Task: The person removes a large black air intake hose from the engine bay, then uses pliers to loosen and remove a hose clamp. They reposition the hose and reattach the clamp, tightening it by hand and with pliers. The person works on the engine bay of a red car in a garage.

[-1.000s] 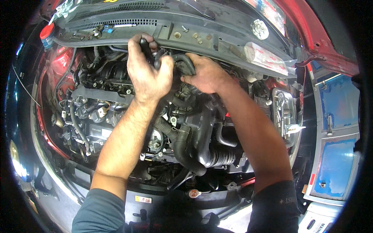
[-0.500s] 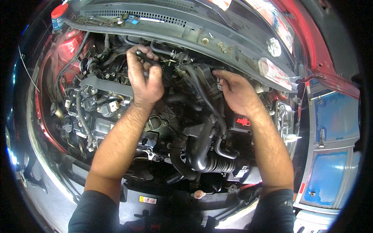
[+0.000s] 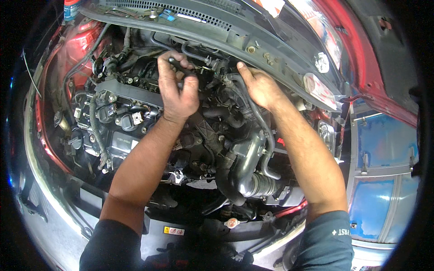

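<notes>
My left hand (image 3: 178,92) is closed around a dark rod-like tool handle (image 3: 177,66) at the back of the engine; the tool's far end is hidden. My right hand (image 3: 262,90) grips the back end of a black air intake duct (image 3: 248,156); its thumb points up and away, while the other fingers are hidden behind the duct. A thin black hose (image 3: 255,113) runs along the duct, right beside that hand. Between my hands lie dark hoses and fittings in shadow. A ribbed bellows (image 3: 262,185) joins the duct's near end.
Left of my hands lies the engine top (image 3: 120,140) with coils and connectors. Loose tools, a white pen (image 3: 192,18) and small parts (image 3: 269,58) lie on the cowl. A red-lidded blue container (image 3: 71,11) stands far left, the radiator cap (image 3: 232,222) in front.
The intake duct and its hose have shifted right and tilted. My right hand has moved back and left, its thumb now raised. My left hand keeps the tool. The view has shifted slightly.
</notes>
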A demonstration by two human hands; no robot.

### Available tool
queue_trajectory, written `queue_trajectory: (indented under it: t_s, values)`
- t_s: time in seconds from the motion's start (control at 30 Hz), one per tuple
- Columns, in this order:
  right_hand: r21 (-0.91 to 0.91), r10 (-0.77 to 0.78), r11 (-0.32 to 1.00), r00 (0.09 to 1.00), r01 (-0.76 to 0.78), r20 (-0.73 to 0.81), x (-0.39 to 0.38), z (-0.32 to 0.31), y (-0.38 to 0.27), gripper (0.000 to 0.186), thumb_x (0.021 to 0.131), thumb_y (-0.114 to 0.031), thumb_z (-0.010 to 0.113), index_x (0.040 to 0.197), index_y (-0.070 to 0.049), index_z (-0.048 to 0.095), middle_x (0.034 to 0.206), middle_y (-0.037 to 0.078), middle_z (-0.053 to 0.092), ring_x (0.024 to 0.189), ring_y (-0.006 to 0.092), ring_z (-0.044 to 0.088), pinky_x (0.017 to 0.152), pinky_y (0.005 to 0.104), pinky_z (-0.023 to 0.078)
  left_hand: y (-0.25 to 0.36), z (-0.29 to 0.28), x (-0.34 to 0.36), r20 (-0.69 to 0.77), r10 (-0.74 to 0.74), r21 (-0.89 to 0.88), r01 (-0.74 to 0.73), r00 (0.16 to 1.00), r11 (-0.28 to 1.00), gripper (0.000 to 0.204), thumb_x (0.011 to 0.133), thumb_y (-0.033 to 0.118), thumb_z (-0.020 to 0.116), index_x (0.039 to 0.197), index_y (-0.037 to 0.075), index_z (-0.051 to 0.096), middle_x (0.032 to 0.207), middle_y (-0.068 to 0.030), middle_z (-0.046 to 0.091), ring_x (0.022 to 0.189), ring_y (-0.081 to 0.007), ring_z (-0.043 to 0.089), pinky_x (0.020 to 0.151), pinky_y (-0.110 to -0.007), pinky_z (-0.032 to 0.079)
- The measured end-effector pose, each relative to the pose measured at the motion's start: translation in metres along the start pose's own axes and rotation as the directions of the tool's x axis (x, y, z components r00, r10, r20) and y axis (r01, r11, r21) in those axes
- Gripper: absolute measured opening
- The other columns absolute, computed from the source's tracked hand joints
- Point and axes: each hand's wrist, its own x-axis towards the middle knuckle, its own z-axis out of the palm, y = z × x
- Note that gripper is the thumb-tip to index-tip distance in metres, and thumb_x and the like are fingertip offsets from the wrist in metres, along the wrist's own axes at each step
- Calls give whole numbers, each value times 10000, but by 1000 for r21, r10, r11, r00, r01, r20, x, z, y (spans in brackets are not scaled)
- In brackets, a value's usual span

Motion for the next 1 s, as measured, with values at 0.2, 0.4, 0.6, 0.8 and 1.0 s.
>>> queue_trajectory:
  t_s: [0.2, 0.4, 0.6, 0.8, 1.0]
  values:
    - [-103, -103, 989, 995, 104, 13, -11, 2, 14, 751, 761, -483, 787, 1293, 3, 575, 1249, 287, 625, 1173, 382, 617, 1033, 406, 471, -5, -10, 2, 33, 91, 68, -93, 995, 993, 432, 770, -11, 494, 1195, 8, 423, 1011, -81, 458, 889, -140, 479, 793, -276, 462]
    - [-169, 22, 985, 1000, -20, 14, 6, 8, 14, 555, 707, -283, 830, 1159, -9, 663, 1040, 183, 722, 987, 316, 688, 905, 378, 529, -7, 8, 10, 17, 115, 217, -115, 993, 969, 445, 733, -12, 575, 1161, 12, 455, 909, -72, 504, 730, -128, 481, 629, -270, 437]
    - [-146, 14, 989, 989, -35, -145, -12, 10, 10, 540, 719, -343, 805, 1105, 6, 661, 1024, 245, 702, 1010, 388, 674, 920, 427, 534, -2, 10, 14, 50, 149, 148, -155, 988, 977, 442, 724, -8, 600, 1145, 24, 469, 891, -74, 517, 715, -156, 499, 644, -299, 447]
    - [-176, 14, 983, 976, -53, -216, -20, 14, 7, 589, 740, -351, 810, 1191, -12, 643, 1054, 232, 705, 1033, 382, 674, 937, 431, 533, -17, 7, 28, 39, 93, 105, -97, 995, 990, 389, 773, -5, 573, 1147, 26, 469, 945, -64, 508, 808, -128, 494, 707, -265, 452]
    - [-217, 54, 972, 987, -86, -149, -16, 8, 3, 655, 730, -344, 833, 1247, 2, 627, 1105, 235, 699, 1068, 373, 669, 960, 416, 528, -13, -5, 22, -4, 109, 28, -109, 994, 994, 370, 789, -4, 533, 1150, 27, 456, 937, -50, 482, 810, -125, 492, 723, -257, 458]
